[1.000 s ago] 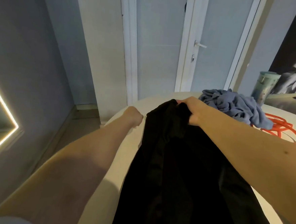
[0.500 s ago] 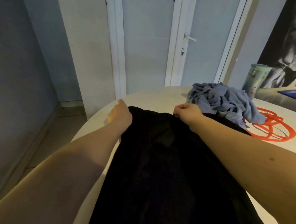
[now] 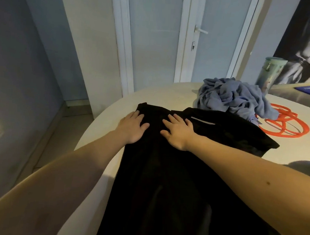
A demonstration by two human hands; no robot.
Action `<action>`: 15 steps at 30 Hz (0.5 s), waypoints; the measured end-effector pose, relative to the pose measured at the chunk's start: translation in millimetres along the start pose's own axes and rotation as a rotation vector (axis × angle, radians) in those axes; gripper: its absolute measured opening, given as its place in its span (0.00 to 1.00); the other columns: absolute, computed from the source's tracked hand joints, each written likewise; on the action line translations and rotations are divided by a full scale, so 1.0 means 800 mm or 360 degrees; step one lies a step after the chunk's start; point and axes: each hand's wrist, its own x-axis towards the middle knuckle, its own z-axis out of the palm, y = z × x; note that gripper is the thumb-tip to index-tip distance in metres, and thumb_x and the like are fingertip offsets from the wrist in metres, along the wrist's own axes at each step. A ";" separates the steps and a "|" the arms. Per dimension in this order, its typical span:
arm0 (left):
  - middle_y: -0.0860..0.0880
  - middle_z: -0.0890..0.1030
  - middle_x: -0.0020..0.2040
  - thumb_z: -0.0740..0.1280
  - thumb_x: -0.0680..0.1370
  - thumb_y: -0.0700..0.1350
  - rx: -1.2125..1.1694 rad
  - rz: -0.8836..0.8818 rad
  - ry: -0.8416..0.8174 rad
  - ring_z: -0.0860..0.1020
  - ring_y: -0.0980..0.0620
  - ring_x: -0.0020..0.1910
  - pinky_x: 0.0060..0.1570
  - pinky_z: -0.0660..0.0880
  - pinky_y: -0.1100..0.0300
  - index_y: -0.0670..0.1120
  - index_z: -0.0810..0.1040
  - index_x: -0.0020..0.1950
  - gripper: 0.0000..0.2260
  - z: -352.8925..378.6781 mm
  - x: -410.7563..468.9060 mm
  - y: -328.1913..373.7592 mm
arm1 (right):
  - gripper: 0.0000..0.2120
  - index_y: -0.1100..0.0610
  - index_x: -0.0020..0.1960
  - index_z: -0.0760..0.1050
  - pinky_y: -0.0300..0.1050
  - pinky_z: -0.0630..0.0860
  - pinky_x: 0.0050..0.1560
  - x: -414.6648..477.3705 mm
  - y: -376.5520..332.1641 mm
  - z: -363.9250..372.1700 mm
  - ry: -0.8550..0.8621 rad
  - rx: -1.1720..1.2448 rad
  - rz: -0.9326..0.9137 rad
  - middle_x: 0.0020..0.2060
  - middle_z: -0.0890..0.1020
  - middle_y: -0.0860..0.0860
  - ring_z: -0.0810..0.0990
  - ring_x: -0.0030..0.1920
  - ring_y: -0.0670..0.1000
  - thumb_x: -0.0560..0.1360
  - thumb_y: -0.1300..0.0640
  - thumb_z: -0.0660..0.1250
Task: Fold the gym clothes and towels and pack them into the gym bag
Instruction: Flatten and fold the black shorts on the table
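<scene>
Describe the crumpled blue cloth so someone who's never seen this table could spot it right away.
Start at the pale round table and go to its far side, just beyond the black garment pressed flat under the left hand and right hand. The blue-grey cloth lies in a bunched heap beside the orange cord loops; it is the only crumpled, light-coloured fabric.

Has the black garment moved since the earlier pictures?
Yes. The black garment has come down and spread out: it now lies flat on the table, its far edge beside the crumpled blue cloth, no longer bunched up level with it.
</scene>
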 end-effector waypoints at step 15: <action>0.60 0.75 0.47 0.70 0.77 0.55 -0.0358 0.0205 0.0436 0.70 0.55 0.51 0.55 0.74 0.48 0.58 0.78 0.48 0.04 -0.020 -0.407 0.069 | 0.20 0.52 0.72 0.74 0.50 0.58 0.78 -0.328 -0.084 0.007 0.0143 0.0632 -0.0137 0.74 0.70 0.50 0.63 0.77 0.50 0.81 0.55 0.65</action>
